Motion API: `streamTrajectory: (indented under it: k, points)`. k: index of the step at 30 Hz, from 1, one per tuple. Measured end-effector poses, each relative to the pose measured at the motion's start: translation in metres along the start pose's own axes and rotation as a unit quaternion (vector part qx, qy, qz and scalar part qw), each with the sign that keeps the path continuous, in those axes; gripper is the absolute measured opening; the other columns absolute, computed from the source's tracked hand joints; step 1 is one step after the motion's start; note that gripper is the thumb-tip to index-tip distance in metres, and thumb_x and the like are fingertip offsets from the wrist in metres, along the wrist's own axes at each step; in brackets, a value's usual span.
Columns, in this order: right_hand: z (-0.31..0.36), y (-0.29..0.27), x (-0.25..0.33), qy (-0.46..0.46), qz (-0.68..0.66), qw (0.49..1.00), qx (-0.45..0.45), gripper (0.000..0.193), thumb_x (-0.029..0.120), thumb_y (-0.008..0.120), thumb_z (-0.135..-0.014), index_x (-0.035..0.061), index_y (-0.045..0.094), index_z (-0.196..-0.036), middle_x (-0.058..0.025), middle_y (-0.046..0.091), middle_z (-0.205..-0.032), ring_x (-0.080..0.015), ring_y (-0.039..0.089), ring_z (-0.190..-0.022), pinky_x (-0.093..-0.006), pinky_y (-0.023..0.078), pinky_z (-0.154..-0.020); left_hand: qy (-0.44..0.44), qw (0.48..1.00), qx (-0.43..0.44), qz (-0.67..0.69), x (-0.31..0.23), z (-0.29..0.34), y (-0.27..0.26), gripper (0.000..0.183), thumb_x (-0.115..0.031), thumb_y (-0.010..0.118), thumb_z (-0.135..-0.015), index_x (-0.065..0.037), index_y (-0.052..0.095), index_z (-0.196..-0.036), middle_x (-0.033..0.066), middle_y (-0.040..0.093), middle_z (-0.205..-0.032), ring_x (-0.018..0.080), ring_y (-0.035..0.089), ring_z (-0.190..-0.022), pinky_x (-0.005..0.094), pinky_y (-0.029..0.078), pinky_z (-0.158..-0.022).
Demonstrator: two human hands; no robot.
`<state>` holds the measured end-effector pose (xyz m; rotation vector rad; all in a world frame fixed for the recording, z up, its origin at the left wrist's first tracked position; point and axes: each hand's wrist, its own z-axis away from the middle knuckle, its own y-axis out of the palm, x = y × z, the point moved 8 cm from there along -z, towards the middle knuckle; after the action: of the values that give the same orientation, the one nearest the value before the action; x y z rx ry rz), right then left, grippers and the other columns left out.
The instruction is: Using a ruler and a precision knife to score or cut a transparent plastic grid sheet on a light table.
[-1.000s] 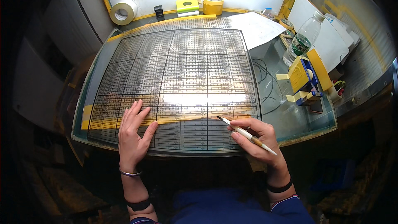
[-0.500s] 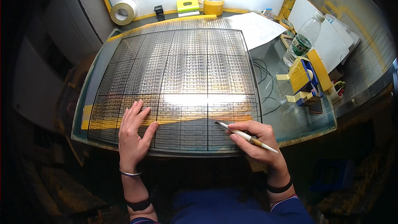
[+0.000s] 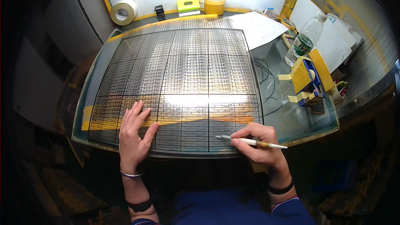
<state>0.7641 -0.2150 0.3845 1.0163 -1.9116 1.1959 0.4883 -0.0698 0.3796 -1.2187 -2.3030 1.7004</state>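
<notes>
A large dark patterned film sheet [image 3: 187,66], ruled into a grid of fine line patterns, lies over a glass-topped work table. My left hand [image 3: 135,135] rests flat on its near left part, fingers spread and holding nothing. Between thumb and fingers, my right hand [image 3: 260,139] pinches a slim pen-like tool [image 3: 272,145] with a white handle, a brownish band and a metallic tip. That tip is at the sheet's near edge area, right of centre; whether it touches cannot be made out. A bright glare hides some of the pattern.
On the right stand a blue and yellow tape dispenser [image 3: 306,79], a clear bottle [image 3: 306,39] and a dark cable [image 3: 266,79]. Along the back are a tape roll [image 3: 124,12], a black clip [image 3: 159,11], a yellow-green box [image 3: 188,5], a yellow tub [image 3: 214,5] and white paper [image 3: 260,29].
The tool has swung to a flatter angle in my right hand, its tip moving nearer to me and its tail end rightward. My left hand has stayed put.
</notes>
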Motion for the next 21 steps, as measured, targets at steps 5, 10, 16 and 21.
streamTrajectory:
  k: [5, 10, 16, 21]
  points:
    - [0.007, 0.001, -0.01, 0.024, -0.062, 0.998, 0.022, 0.01, 0.007, 0.079, -0.087, -0.0005, 0.073, -0.085, -0.0073, 0.069, -0.07, -0.0144, 0.066, -0.065, -0.0268, 0.049, -0.058, -0.002, 1.0, 0.002, 0.002, -0.001, 0.0, 0.0, 0.045, -0.029, 0.074, -0.093, -0.003, 0.069, -0.129, 0.0186, 0.059, -0.146, 0.0347, 0.05, -0.142, 0.0485, 0.031, -0.122]
    - [0.008, -0.002, -0.014, 0.081, -0.15, 0.985, -0.036, 0.012, 0.008, 0.077, -0.092, -0.0029, 0.072, -0.094, -0.0079, 0.072, -0.078, -0.0117, 0.067, -0.071, -0.0249, 0.051, -0.063, -0.01, 1.0, 0.008, 0.005, -0.001, 0.0, 0.0, 0.045, -0.026, 0.075, -0.092, -0.003, 0.068, -0.13, 0.0165, 0.058, -0.148, 0.0335, 0.048, -0.144, 0.0479, 0.03, -0.123]
    - [0.004, -0.003, -0.015, 0.083, -0.087, 0.991, -0.062, 0.016, 0.008, 0.077, -0.093, -0.0018, 0.074, -0.105, -0.0103, 0.075, -0.086, -0.0129, 0.07, -0.077, -0.0255, 0.054, -0.069, -0.01, 1.0, 0.006, 0.006, -0.001, 0.0, 0.0, 0.044, -0.025, 0.075, -0.092, -0.003, 0.069, -0.129, 0.0163, 0.059, -0.147, 0.0334, 0.048, -0.144, 0.0478, 0.032, -0.122]
    - [0.001, -0.003, -0.009, 0.056, -0.041, 0.996, -0.063, 0.016, 0.01, 0.078, -0.091, -0.0013, 0.075, -0.103, -0.0112, 0.075, -0.086, -0.0142, 0.07, -0.077, -0.0269, 0.054, -0.069, -0.014, 1.0, 0.008, 0.005, 0.0, 0.001, 0.0, 0.044, -0.024, 0.076, -0.091, -0.003, 0.069, -0.13, 0.0161, 0.058, -0.148, 0.0335, 0.047, -0.144, 0.0479, 0.031, -0.122]
